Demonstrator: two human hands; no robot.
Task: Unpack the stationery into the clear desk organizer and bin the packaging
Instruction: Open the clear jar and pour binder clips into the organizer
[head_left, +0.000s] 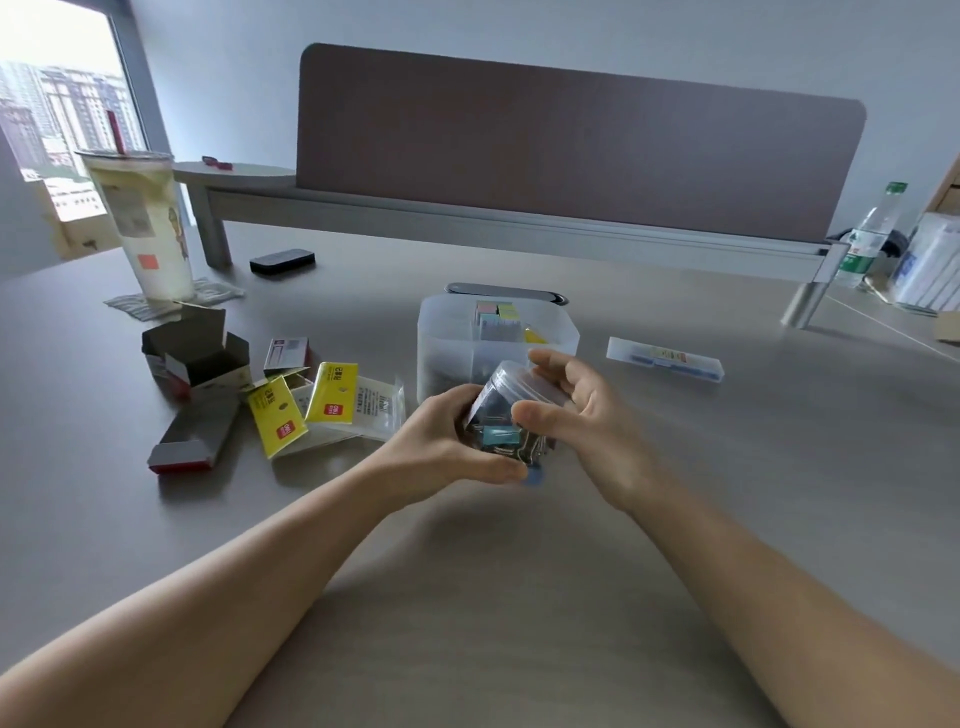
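Observation:
A clear plastic tub of binder clips (503, 415) is held tilted above the desk, just in front of the clear desk organizer (447, 338). My left hand (447, 447) grips its lower end from the left. My right hand (566, 410) holds its lid end, thumb on the near side and fingers curled over the far side. Sticky notes (497, 317) stand in the organizer's back compartment. Opened packaging lies to the left: dark cardboard boxes (195, 358), a flattened box (189, 439) and yellow-labelled plastic sleeves (332, 402).
A long clear pen case (665, 358) lies right of the organizer. A tall drink cup (145, 228) stands at the back left, near a black case (282, 261). A water bottle (867, 236) stands far right. A brown desk divider (571, 145) runs along the back.

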